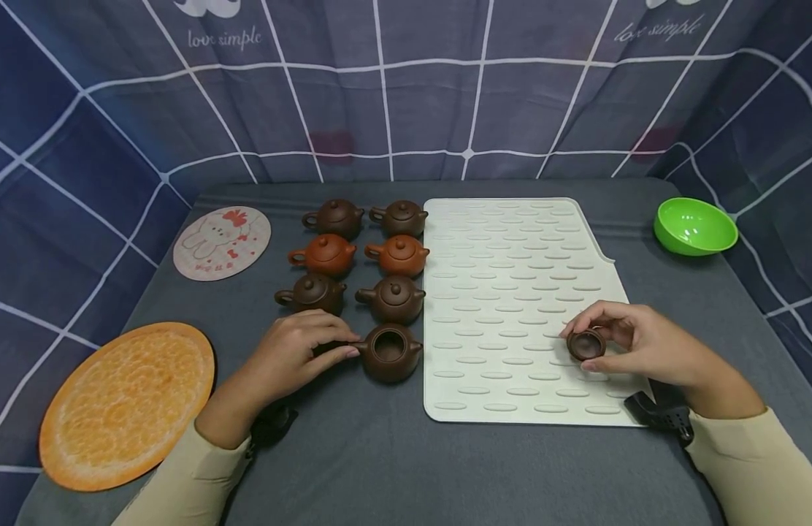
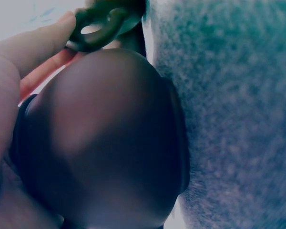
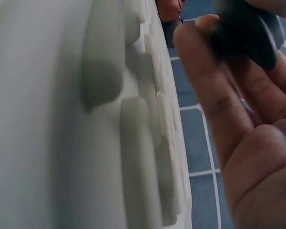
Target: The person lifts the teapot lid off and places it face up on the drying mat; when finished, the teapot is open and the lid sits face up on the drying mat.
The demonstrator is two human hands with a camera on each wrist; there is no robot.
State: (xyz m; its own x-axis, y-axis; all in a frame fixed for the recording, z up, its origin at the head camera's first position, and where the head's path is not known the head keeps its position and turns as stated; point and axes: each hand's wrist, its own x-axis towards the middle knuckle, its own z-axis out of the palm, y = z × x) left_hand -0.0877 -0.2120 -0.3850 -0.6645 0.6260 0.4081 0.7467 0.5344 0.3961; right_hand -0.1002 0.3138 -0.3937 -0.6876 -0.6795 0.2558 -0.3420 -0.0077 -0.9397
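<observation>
While pinching a lidless teapot (image 1: 391, 369) by its handle (image 2: 97, 41) with left hand (image 1: 297, 354), apparent lid (image 1: 586, 345) with right hand (image 1: 639, 345), shows six lidded teapots (image 1: 401, 256), one left open.

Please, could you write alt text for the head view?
A person's left hand pinches one side of a lidless brown teapot; the right hand holds what looks like a lid over a white mat. Six lidded teapots stand beyond.

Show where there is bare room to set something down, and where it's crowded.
Bare: far half of the white mat; grey cloth between mat and green bowl; cloth in front of the open teapot. Crowded: the teapots left of the mat.
</observation>
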